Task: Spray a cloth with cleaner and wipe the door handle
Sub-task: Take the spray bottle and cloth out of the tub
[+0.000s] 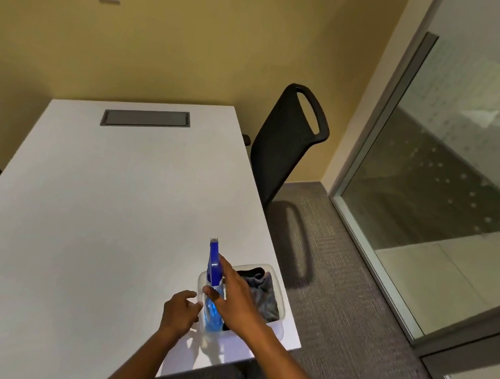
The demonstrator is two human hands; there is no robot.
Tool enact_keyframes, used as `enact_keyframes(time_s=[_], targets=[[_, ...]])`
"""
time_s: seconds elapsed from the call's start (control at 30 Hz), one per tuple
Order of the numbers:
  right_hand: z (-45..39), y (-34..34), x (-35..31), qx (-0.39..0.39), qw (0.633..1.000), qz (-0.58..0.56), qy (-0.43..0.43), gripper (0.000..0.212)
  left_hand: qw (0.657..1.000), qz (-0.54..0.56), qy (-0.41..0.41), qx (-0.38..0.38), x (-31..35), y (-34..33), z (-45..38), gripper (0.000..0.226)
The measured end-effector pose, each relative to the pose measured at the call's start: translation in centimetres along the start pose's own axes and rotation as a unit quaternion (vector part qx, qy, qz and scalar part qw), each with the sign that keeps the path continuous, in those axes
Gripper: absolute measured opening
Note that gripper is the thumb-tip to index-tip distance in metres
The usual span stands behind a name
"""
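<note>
A blue spray bottle (213, 285) stands upright in a clear plastic bin (270, 322) at the near right corner of a white table (91, 213). A grey cloth (265, 293) lies bunched in the bin's right side, just beside the bottle. The right hand (236, 295) reaches over the bin with its fingers wrapping the bottle's neck. The left hand (182, 309) rests against the bin's left wall, fingers slightly apart. A black chair (285, 142) stands at the table's far right, near a glass partition (460, 176).
</note>
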State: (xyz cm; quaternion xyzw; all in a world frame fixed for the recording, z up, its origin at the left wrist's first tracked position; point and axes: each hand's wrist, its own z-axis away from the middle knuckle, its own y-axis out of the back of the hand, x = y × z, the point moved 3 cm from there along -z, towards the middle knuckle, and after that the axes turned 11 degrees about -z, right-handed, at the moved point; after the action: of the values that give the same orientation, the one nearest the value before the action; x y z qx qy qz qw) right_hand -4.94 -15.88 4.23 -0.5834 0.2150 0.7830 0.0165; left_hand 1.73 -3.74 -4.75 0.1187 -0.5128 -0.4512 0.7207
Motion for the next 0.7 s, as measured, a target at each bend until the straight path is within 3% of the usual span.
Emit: enact_keyframes(time_s=[0.2,0.33,0.47,0.57,0.7], targets=[[0.1,0.2,-0.4,-0.007,1.000,-0.024,-0.001,0.058,1.000,-0.012,0.015,-0.015,-0.4,-0.1,-0.6,0.034],[0.9,1.6,-0.8,0.016,0.997,-0.071,-0.002,0.057,0.999,-0.029,0.019,-0.038,0.1,0.1,-0.6,0.046],[1.6,4.3,-2.5,0.036,0.990,-0.134,0.025,0.051,0.997,-0.078,-0.010,0.021,1.3,0.8,-1.0,0.067],[2.9,7.0,-5.0,0.073,0.981,-0.177,0.043,0.058,0.990,-0.100,-0.056,0.085,3.6,1.4,-0.6,0.051],[5.6,10.3,-8.2,0.118,0.966,-0.215,0.086,0.064,0.981,-0.117,-0.121,0.097,6.5,0.0,-0.6,0.027]])
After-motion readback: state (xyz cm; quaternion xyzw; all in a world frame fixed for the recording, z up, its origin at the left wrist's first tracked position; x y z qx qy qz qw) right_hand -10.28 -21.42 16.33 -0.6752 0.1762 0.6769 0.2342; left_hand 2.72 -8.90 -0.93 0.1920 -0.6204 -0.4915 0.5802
